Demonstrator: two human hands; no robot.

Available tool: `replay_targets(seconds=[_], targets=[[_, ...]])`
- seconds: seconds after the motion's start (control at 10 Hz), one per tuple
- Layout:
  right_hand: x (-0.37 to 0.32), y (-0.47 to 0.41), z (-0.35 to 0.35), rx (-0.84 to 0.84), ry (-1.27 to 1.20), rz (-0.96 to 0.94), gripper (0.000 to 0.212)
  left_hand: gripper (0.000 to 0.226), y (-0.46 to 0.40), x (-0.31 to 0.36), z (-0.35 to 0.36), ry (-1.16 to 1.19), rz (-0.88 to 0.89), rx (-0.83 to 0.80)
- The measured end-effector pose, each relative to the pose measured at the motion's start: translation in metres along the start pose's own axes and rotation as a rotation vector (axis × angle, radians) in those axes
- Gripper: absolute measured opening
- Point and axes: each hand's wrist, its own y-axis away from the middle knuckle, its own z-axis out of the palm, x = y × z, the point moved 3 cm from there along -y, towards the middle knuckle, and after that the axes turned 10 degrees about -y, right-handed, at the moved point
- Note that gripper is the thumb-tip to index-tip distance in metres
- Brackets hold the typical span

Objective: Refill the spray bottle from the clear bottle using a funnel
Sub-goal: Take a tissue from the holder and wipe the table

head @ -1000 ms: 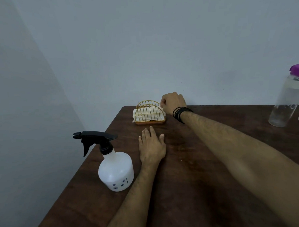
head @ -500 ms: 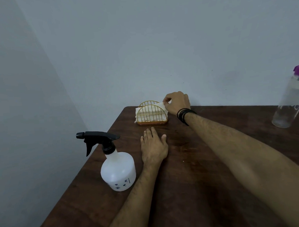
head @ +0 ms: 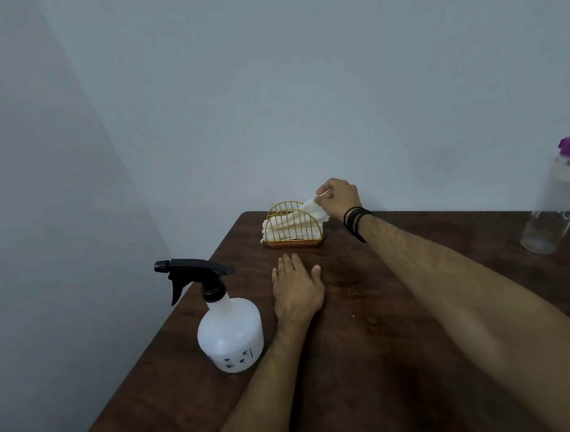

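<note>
Your right hand (head: 340, 197) is pinching a white paper napkin (head: 309, 211) from the gold wire holder (head: 292, 227); your left hand (head: 296, 292) is lying flat, gripping nothing. The white round spray bottle with black trigger head (head: 228, 326) is standing just left of that flat hand, the nearer one. The clear purple-capped bottle (head: 552, 204) is standing well apart at far right.

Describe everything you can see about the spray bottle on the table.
The white translucent plastic spray bottle stands upright near the left edge of the dark brown wooden table. It has a squat rounded body with small blue flower prints and a black trigger head, screwed on, nozzle pointing left. Nothing touches it; the flat left hand rests beside it.
</note>
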Motion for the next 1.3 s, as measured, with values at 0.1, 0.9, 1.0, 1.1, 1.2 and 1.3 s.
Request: replay_targets(seconds=[0.1,0.9,1.0,1.1,1.2,1.3], targets=[[0.011,-0.001,0.001,-0.004,0.065,0.073,0.018,0.069,-0.001,0.000,0.001,-0.002,-0.001,0.002],[0.010,0.015,-0.008,0.038,-0.334,0.004,0.039,0.067,0.000,0.000,0.000,-0.015,-0.015,0.003],[-0.004,0.010,-0.011,0.000,-0.456,-0.013,0.043,0.067,0.000,0.000,0.000,-0.017,-0.018,-0.007],[-0.019,0.008,-0.016,-0.022,-0.583,-0.030,0.044,0.068,0.000,0.000,0.000,-0.015,-0.020,-0.006],[-0.033,0.005,-0.025,-0.024,-0.694,-0.045,0.043,0.068,0.001,0.000,-0.001,-0.007,-0.019,-0.002],[-0.051,0.001,-0.041,-0.024,-0.823,-0.069,0.041,0.067,0.001,0.001,-0.002,-0.001,-0.019,-0.003]])
